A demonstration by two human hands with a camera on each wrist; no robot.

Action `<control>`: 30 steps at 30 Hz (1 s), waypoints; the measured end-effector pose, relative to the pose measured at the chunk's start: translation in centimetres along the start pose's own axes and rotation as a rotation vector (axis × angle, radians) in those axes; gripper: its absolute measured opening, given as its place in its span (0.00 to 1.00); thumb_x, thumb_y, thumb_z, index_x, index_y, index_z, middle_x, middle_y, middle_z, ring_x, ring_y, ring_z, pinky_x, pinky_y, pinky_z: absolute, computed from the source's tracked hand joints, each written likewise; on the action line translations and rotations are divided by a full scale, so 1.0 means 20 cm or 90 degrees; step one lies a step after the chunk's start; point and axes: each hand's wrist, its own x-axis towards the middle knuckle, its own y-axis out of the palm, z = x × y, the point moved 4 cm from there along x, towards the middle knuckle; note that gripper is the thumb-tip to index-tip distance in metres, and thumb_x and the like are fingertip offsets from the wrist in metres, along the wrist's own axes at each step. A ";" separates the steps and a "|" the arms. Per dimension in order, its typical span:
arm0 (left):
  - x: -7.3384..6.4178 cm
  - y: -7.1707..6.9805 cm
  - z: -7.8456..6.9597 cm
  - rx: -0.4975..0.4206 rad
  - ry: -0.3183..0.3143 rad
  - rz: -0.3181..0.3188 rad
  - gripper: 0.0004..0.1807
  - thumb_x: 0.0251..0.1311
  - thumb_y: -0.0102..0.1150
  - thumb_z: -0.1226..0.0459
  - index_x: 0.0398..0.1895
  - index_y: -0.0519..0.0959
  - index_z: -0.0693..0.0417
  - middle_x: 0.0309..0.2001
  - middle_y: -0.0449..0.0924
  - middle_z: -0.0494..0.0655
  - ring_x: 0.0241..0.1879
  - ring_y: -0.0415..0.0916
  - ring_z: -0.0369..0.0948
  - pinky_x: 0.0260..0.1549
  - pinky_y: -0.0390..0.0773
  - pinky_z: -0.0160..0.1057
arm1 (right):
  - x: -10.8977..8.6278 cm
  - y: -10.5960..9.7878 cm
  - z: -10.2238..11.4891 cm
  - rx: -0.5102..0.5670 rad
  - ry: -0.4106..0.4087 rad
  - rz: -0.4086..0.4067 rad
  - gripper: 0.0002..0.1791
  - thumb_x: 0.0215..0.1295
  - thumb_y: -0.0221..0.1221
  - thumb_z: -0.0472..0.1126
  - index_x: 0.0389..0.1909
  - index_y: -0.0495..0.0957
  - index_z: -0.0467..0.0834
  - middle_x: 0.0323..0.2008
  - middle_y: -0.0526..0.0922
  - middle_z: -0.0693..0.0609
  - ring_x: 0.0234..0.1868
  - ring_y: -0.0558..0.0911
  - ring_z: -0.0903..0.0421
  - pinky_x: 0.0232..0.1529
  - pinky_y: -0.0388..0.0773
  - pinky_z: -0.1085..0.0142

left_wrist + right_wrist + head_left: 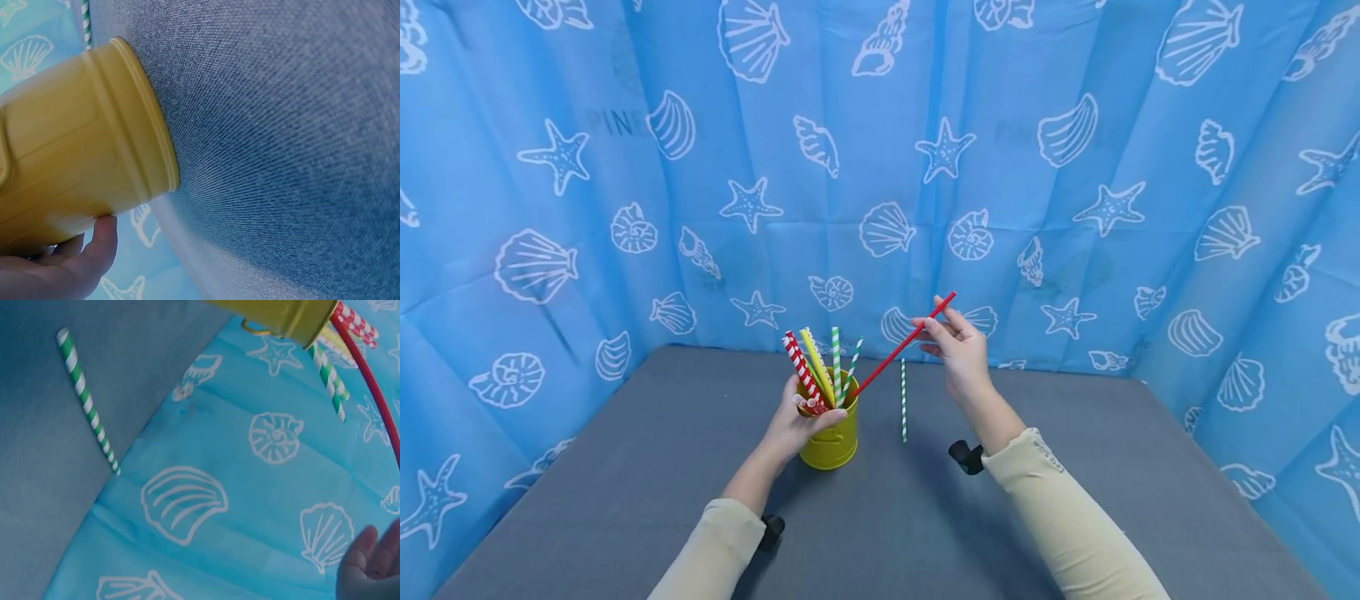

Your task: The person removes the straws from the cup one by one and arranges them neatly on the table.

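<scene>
A yellow bucket (831, 450) stands on the table, and my left hand (790, 428) grips its near left side, thumb along the rim. Fingers curl under its side in the left wrist view, where the bucket (75, 144) fills the left. Several paper straws lean in it: red-and-white (799, 362), yellow (815, 360) and green-and-white (837, 357). My right hand (964, 357) pinches a plain red straw (895, 355) near its upper end. This straw slants down to the bucket's right rim; its lower tip is hidden there. The right wrist view shows only part of the right hand (369, 572).
One green-and-white striped straw (904, 402) lies on the grey table (1075, 500), right of the bucket. A blue curtain (880, 167) with white shell and starfish prints surrounds the table's back and sides. Black wrist devices (966, 457) sit below both wrists.
</scene>
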 end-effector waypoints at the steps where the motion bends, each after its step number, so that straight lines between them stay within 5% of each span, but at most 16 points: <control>1: 0.00 0.00 0.00 -0.005 0.001 0.002 0.52 0.56 0.68 0.60 0.74 0.43 0.55 0.66 0.60 0.61 0.62 0.62 0.55 0.62 0.62 0.58 | 0.01 -0.01 0.01 0.000 -0.009 -0.005 0.26 0.69 0.56 0.32 0.68 0.68 0.40 0.29 0.86 0.60 0.32 0.84 0.62 0.42 0.81 0.64; 9: 0.00 0.00 0.00 -0.002 -0.007 0.003 0.51 0.56 0.68 0.60 0.74 0.43 0.55 0.65 0.61 0.61 0.62 0.62 0.55 0.63 0.62 0.58 | 0.04 -0.09 0.05 -0.027 -0.063 -0.057 0.31 0.68 0.57 0.31 0.71 0.63 0.46 0.27 0.85 0.60 0.31 0.83 0.62 0.41 0.81 0.65; 17: 0.00 0.01 -0.01 -0.006 0.012 0.001 0.48 0.55 0.68 0.61 0.72 0.47 0.55 0.62 0.65 0.61 0.60 0.65 0.53 0.61 0.64 0.56 | 0.06 -0.17 0.00 -0.132 -0.043 -0.037 0.25 0.67 0.57 0.29 0.65 0.71 0.39 0.26 0.82 0.60 0.30 0.82 0.63 0.36 0.80 0.69; 25: 0.00 0.01 0.01 -0.009 -0.002 -0.001 0.51 0.55 0.68 0.61 0.74 0.44 0.54 0.63 0.64 0.61 0.61 0.65 0.54 0.62 0.64 0.56 | 0.08 -0.25 -0.10 -0.285 0.011 0.042 0.30 0.64 0.62 0.32 0.68 0.68 0.41 0.35 0.81 0.54 0.37 0.78 0.65 0.39 0.76 0.73; 30: 0.00 0.00 0.00 -0.011 -0.002 0.001 0.50 0.55 0.68 0.61 0.73 0.44 0.54 0.63 0.64 0.61 0.61 0.64 0.54 0.62 0.64 0.56 | 0.12 -0.27 -0.18 -0.377 0.022 0.129 0.32 0.64 0.62 0.33 0.69 0.66 0.40 0.42 0.82 0.45 0.44 0.77 0.56 0.44 0.77 0.65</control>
